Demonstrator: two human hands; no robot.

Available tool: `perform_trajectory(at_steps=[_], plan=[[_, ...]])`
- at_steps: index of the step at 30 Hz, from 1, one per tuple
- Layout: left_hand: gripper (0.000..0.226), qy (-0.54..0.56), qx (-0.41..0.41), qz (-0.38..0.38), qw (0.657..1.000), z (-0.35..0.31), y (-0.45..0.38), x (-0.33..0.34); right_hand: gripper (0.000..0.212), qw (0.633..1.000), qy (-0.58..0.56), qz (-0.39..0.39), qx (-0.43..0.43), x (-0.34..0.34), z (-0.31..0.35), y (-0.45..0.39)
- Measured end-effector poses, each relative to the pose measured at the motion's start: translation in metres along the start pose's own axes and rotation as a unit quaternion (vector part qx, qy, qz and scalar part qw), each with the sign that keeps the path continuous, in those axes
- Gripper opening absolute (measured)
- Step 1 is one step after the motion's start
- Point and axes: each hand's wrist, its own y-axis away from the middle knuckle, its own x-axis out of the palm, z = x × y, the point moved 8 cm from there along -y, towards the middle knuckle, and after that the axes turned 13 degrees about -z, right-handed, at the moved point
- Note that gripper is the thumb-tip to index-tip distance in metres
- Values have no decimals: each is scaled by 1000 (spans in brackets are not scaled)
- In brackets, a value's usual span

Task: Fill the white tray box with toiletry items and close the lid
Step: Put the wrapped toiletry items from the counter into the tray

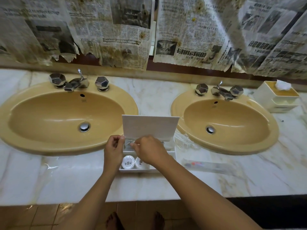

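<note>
Both hands are over the white box (163, 170), which stands on the marble counter (66, 183) between the two sinks. The left hand (113, 151) is at the left edge of the box, its fingers curled, and thumb and finger pinch the corner of a clear packet (127, 144). The right hand (149, 151) is over the middle of the box and pinches the same packet from the other side. The packet lies just above the back compartment of the box; what is inside it is too blurred to tell.

The lid (150, 126) stands open, upright at the back of the box. In the front compartment lie two round white items (128, 162) side by side, the right one partly hidden under the right hand.

Right of the box a long clear packet (207, 165) with something red inside lies flat on the counter. Behind the box to the right, crumpled clear plastic (184, 140) lies near the right sink (226, 123). Left of the box is the left sink (66, 118). Far right of the box stands a cream tissue holder (277, 98).
</note>
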Motion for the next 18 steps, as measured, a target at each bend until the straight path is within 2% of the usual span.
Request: perform_trajectory(at_steps=[4, 8, 10, 13, 18], plan=[[7, 0, -2, 2, 1000, 0, 0, -1, 25, 991, -62, -106, 45, -27, -23, -3], [7, 1, -5, -1, 1000, 0, 0, -1, 21, 961, -90, -239, 102, -70, -73, 7], [8, 2, -7, -1, 1000, 0, 1, 0, 21, 954, -62, -255, 144, -77, -104, 16], [8, -1, -7, -5, 1000, 0, 2, 0, 27, 956, 2, -194, 218, -72, -153, 34], [7, -6, -6, -10, 1000, -2, 3, -1, 33, 961, 91, 59, 255, -28, -194, 67]])
